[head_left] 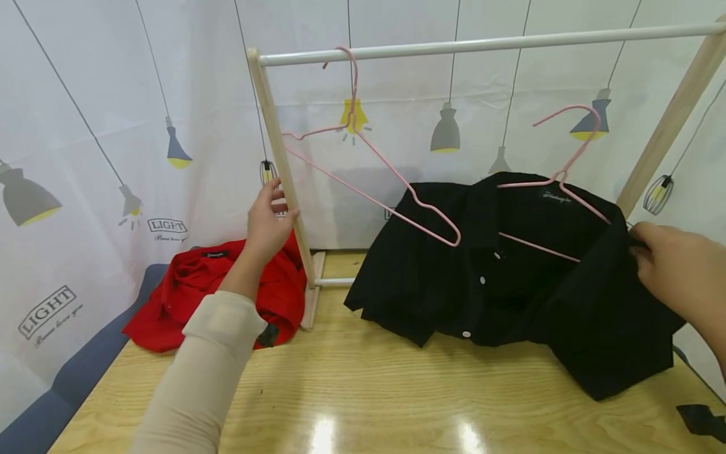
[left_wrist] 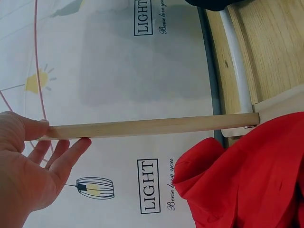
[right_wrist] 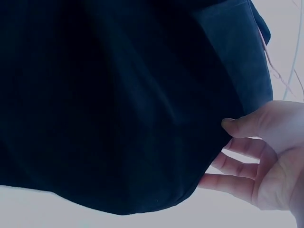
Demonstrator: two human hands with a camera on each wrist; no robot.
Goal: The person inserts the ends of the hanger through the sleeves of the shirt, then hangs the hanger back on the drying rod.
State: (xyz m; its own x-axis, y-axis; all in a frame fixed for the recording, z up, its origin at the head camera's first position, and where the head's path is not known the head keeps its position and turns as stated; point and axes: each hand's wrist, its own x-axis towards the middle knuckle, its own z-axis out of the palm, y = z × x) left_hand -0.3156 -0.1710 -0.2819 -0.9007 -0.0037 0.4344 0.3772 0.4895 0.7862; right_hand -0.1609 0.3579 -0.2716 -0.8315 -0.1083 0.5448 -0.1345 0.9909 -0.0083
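Here, our left hand point(head_left: 269, 221) pinches the wooden upright point(left_wrist: 142, 128), likely for steadiness; our right hand point(head_left: 680, 265) pinches the black button-up shirt point(head_left: 522, 302), presumably supporting it.

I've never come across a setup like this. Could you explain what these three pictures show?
No machine here: each grip is a person's bare hand. The wide picture comes from a head-worn camera; the other two come from cameras worn on the wrists. The left grip pinches a wooden post of a clothes rack; the right grip holds a black shirt with a pink hanger inside, not hooked on the rail. An empty pink hanger hangs from that rail. A crumpled red garment lies on the wooden table beside the rack.
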